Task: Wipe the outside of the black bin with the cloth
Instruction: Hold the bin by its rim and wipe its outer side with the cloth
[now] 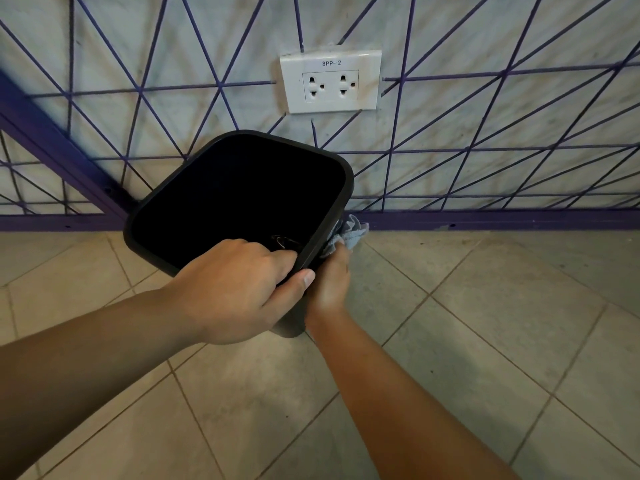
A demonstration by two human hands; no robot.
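Gripping the near rim of the square, black plastic bin [239, 192], the left hand [239, 289] has its fingers hooked inside and its thumb clamped on the outer wall, holding the bin tilted above the tiled floor [485, 341], close to the wall with the white double socket [330, 81]. The right hand [330, 282] bunches a soft grey-blue cloth [346, 233] against the bin's right outer side. Judging by the one-handed hold, the bin is light, stiff and probably smooth; the rim offers the surest purchase.
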